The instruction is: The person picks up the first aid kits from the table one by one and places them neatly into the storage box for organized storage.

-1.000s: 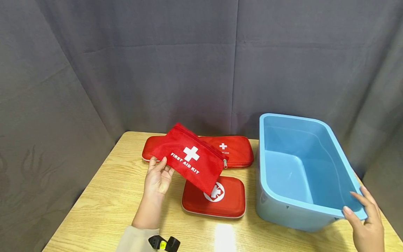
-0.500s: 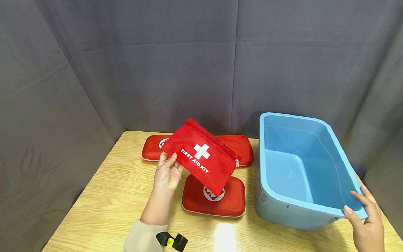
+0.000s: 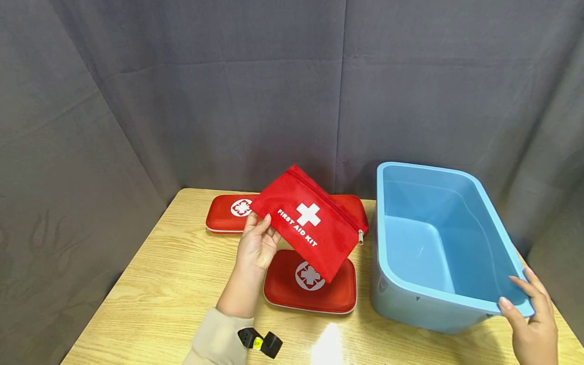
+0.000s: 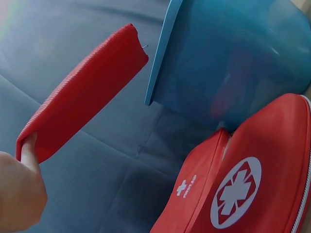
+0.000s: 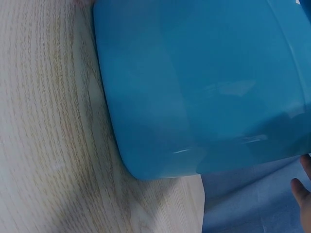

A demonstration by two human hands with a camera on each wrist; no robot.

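Note:
A red zippered first aid pouch (image 3: pixel 292 213) with a white cross hangs tilted in the air, pinched at its lower left corner by my left hand (image 3: pixel 258 245). The left wrist view shows the pouch (image 4: pixel 87 90) edge-on, with the thumb against it. Below it on the table lies a red hard first aid case (image 3: pixel 292 291) with a round white emblem. My right hand (image 3: pixel 534 319) grips the near right corner of a blue plastic bin (image 3: pixel 449 299), thumb outside and fingers over the rim. Nothing shows inside the bin.
Behind the pouch, a red case with a round emblem (image 3: pixel 223 214) and another red case (image 3: pixel 349 205) lie along the table's back edge, partly hidden. Grey curtains (image 3: pixel 255 101) stand behind the wooden table (image 3: pixel 150 284).
My left hand has carried the pouch to the right and slightly up, uncovering the emblem on the back left case. The right hand and the bin have stayed in place.

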